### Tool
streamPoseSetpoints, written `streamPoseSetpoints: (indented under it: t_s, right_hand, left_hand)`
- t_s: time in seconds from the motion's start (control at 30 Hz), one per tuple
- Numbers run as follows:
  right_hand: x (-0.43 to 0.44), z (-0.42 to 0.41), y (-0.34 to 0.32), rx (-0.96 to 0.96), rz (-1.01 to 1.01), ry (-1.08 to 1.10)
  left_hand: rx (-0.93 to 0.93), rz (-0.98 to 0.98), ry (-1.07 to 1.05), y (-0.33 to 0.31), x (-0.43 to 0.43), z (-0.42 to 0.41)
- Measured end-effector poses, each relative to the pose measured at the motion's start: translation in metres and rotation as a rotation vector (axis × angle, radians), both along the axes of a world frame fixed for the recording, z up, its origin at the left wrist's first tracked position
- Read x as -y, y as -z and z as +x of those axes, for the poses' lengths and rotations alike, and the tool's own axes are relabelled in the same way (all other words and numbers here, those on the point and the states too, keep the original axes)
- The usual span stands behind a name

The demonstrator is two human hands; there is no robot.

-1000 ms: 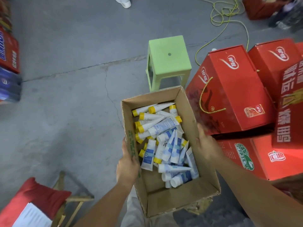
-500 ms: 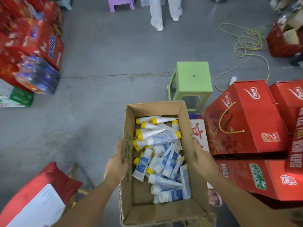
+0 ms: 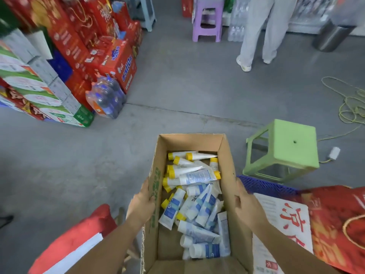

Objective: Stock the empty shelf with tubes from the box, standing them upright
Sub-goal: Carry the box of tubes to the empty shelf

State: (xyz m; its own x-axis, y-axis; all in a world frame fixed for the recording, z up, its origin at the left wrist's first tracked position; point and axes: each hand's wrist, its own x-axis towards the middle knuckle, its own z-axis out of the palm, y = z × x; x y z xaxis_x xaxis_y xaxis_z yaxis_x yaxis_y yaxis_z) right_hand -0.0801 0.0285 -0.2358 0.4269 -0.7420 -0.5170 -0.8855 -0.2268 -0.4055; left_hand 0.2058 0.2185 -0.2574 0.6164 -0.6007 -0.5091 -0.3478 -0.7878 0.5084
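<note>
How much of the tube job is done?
Hardly started. Done: nothing that shows; the tubes all lie jumbled in the cardboard box. In hand: the left grip and right grip hold the box by its side walls. Left: no shelf is in view, so every tube is yet to be stood upright.

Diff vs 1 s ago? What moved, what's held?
The box, carried, has turned with the person: the green stool went from beyond it to its right; stacked red cartons came into view left. The left hand and right hand hold its side walls as before; tubes untouched.
</note>
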Motion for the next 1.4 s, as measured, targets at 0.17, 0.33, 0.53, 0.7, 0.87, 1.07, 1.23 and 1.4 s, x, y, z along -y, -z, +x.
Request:
streamPoseSetpoints:
  t_s: [0.17, 0.33, 0.53, 0.7, 0.87, 1.07, 1.23, 1.4]
  right_hand:
    - [0.030, 0.104, -0.013, -0.014, -0.016, -0.034]
    - [0.082, 0.195, -0.023, -0.041, -0.096, -0.089]
    - [0.163, 0.295, -0.019, 0.019, -0.098, -0.127]
    - [0.253, 0.372, 0.000, 0.060, -0.071, -0.168]
    - [0.327, 0.437, -0.007, 0.030, -0.053, -0.189]
    - [0.412, 0.530, -0.007, 0.012, -0.102, -0.192]
    - [0.470, 0.614, 0.003, 0.011, -0.084, -0.131]
    - [0.528, 0.700, -0.004, -0.030, -0.078, -0.074]
  left_hand:
    - [0.002, -0.011, -0.056, -0.011, 0.018, 0.099]
    - [0.049, -0.034, -0.081, -0.025, 0.058, 0.180]
    - [0.091, -0.031, -0.129, -0.026, 0.130, 0.265]
    - [0.087, -0.027, -0.186, -0.017, 0.212, 0.328]
    - [0.104, -0.018, -0.205, -0.012, 0.284, 0.384]
    - [0.093, -0.067, -0.202, -0.007, 0.366, 0.476]
    - [0.079, -0.104, -0.152, 0.001, 0.434, 0.572]
    - [0.095, -0.174, -0.126, -0.003, 0.499, 0.665]
